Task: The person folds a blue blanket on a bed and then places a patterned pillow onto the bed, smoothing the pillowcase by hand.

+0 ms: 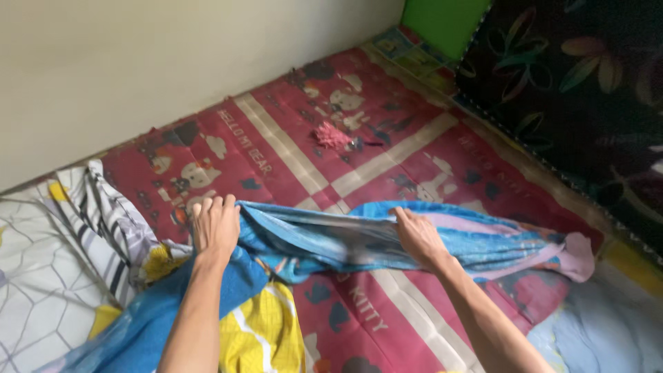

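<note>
Blue cloth [359, 238]: one, bunched lengthwise, long axis running left to right across the red patterned mat [387, 148], pink end pointing right.
Left hand [215, 226]: fingers curled over the cloth's left end, gripping it.
Right hand [417, 235]: fingers closed on the cloth's top edge near its middle.
Hands: two, well apart.
Nearby: one small pink scrap [333, 135] farther off on the mat; striped grey bedding [103, 221] at left; cream wall [138, 69] beyond.

Left hand [215, 226] and right hand [418, 237] are gripping a blue cloth [331, 238], which is lying across a red patterned mat [290, 138].
</note>
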